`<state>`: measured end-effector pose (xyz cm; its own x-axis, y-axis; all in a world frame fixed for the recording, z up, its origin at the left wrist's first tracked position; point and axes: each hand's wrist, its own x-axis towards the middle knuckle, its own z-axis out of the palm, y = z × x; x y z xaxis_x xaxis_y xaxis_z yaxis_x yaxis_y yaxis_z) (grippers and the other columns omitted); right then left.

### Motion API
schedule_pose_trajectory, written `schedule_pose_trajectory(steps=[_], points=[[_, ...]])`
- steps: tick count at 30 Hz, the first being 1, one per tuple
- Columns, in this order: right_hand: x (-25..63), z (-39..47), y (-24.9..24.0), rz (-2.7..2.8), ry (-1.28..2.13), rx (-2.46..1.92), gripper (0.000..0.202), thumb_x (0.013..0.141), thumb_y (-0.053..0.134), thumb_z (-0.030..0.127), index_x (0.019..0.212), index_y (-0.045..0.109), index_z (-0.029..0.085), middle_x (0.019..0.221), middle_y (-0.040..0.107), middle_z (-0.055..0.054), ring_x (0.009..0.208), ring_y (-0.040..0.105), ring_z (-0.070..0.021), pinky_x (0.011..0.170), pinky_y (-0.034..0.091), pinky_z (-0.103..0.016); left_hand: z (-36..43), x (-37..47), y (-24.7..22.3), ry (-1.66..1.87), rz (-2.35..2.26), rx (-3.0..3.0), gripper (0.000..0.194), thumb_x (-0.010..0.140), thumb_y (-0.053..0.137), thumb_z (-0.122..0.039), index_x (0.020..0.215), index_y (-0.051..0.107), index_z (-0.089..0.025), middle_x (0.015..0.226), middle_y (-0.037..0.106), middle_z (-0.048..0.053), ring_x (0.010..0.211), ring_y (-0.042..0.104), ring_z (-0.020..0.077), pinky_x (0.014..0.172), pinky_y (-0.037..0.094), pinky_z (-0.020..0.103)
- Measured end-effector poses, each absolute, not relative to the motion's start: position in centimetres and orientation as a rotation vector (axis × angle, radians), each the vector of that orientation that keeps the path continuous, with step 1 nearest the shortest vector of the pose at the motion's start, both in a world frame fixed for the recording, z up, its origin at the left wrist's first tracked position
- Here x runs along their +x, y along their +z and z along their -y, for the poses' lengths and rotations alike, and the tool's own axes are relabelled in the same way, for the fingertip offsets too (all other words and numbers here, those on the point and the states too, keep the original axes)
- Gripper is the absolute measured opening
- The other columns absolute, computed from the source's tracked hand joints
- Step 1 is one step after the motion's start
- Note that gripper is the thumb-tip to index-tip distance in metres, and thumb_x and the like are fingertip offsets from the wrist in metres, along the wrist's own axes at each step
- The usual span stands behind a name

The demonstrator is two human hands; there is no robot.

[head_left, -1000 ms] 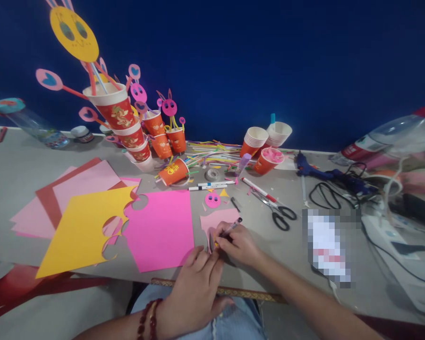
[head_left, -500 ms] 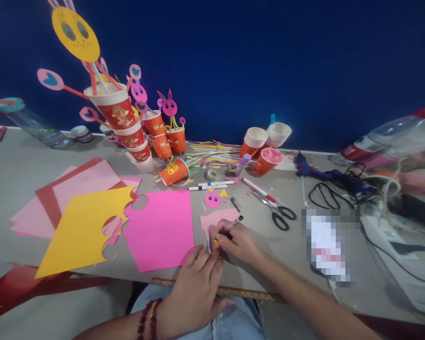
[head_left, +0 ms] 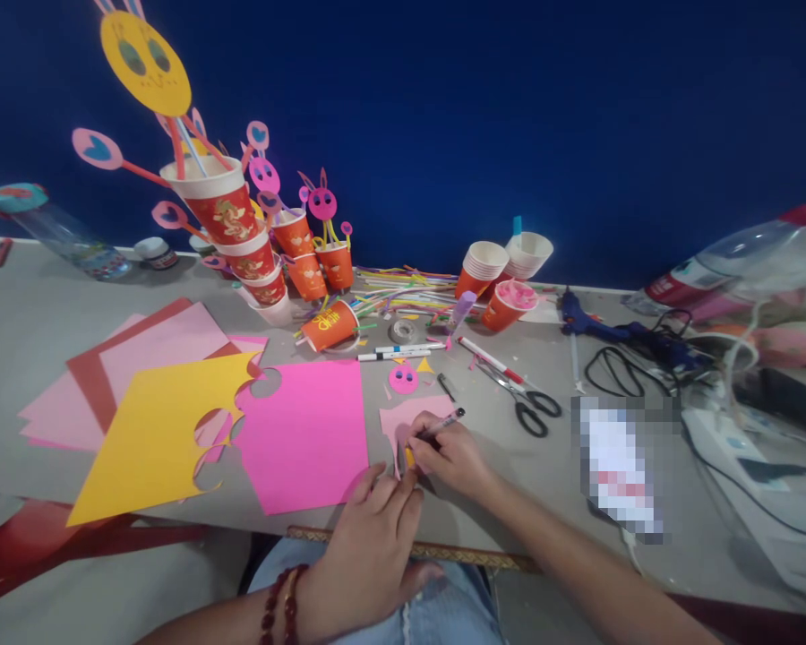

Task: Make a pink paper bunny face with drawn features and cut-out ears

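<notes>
My right hand [head_left: 451, 459] is closed around a dark-capped pen [head_left: 443, 424], its lower end hidden by my fingers. Under that hand shows a small yellow paper piece [head_left: 409, 457], mostly covered. My left hand [head_left: 380, 528] lies flat at the table's front edge, fingers stretched out, with its fingertips by the yellow piece. A pale pink paper scrap [head_left: 398, 418] lies just beyond both hands. Farther back are a pink paper face [head_left: 404, 378] with two eyes and a loose black pen cap [head_left: 446, 388]. The bright pink sheet [head_left: 309, 439] lies left of my fingers.
A yellow cut sheet [head_left: 148, 439] overlaps other papers at left. Scissors [head_left: 527, 403] and a red-and-white marker [head_left: 490, 358] lie to the right. Decorated paper cups [head_left: 218, 210] stand at back left. A glue gun [head_left: 591, 321] and cables are at right.
The pen's top end has tipped slightly to the right and down in my right hand. The left hand stays in place.
</notes>
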<state>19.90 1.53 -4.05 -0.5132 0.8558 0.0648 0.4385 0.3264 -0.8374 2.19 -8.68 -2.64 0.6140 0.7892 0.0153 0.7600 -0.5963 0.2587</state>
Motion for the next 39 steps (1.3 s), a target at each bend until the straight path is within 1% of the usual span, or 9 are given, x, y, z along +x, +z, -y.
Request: schedule_pose_trajectory(steps=[12, 20, 25, 31, 35, 39], points=[[20.02, -1.7, -4.44, 2.073, 1.062, -1.131, 0.014, 0.088, 0.047, 0.021, 0.077, 0.056, 0.022, 0.075, 0.063, -0.001, 0.069, 0.06, -0.0165, 0.068, 0.045, -0.027, 8.66, 2.07, -2.57, 0.19, -1.258, 2.63, 0.073, 0.096, 0.035, -0.069, 0.133, 0.057, -0.01, 0.144, 0.055, 0.016, 0.124, 0.051, 0.0308, 0.115, 0.027, 0.047], [20.01, -1.68, -4.59, 2.049, 1.06, -1.137, 0.015, 0.089, 0.047, 0.022, 0.077, 0.055, 0.022, 0.074, 0.062, -0.001, 0.069, 0.058, -0.0162, 0.067, 0.045, -0.027, 8.67, 2.11, -2.66, 0.193, -1.273, 2.622, 0.069, 0.095, 0.044, -0.068, 0.132, 0.058, -0.012, 0.144, 0.056, 0.015, 0.125, 0.05, 0.0293, 0.115, 0.028, 0.047], [20.01, -1.54, -4.71, 1.996, 1.098, -1.115, 0.012, 0.087, 0.05, 0.019, 0.076, 0.056, 0.022, 0.075, 0.065, -0.001, 0.067, 0.058, -0.0156, 0.063, 0.045, -0.026, 8.72, 2.11, -2.77, 0.205, -1.277, 2.621, 0.069, 0.094, 0.045, -0.068, 0.132, 0.057, -0.012, 0.143, 0.056, 0.015, 0.124, 0.05, 0.0293, 0.115, 0.028, 0.047], [20.02, -1.51, -4.85, 2.011, 1.119, -1.121, 0.012, 0.086, 0.05, 0.02, 0.077, 0.058, 0.022, 0.075, 0.064, 0.0, 0.067, 0.059, -0.0155, 0.065, 0.045, -0.026, 8.7, 2.2, -2.7, 0.207, -1.274, 2.617, 0.071, 0.095, 0.04, -0.069, 0.13, 0.058, -0.011, 0.142, 0.057, 0.016, 0.122, 0.052, 0.0303, 0.114, 0.028, 0.048], [20.02, -1.6, -4.86, 2.029, 1.096, -1.121, 0.012, 0.087, 0.049, 0.02, 0.077, 0.056, 0.022, 0.076, 0.064, -0.001, 0.069, 0.06, -0.0164, 0.067, 0.045, -0.027, 8.63, 2.15, -2.68, 0.214, -1.267, 2.609, 0.071, 0.095, 0.04, -0.07, 0.131, 0.057, -0.011, 0.143, 0.057, 0.014, 0.123, 0.052, 0.0296, 0.115, 0.026, 0.046], [19.96, -1.63, -4.78, 2.029, 1.082, -1.122, 0.013, 0.087, 0.048, 0.021, 0.076, 0.055, 0.022, 0.075, 0.062, -0.001, 0.07, 0.059, -0.0165, 0.067, 0.044, -0.027, 8.65, 2.07, -2.58, 0.207, -1.262, 2.624, 0.072, 0.096, 0.036, -0.069, 0.132, 0.057, -0.011, 0.145, 0.055, 0.014, 0.124, 0.052, 0.03, 0.116, 0.025, 0.046]])
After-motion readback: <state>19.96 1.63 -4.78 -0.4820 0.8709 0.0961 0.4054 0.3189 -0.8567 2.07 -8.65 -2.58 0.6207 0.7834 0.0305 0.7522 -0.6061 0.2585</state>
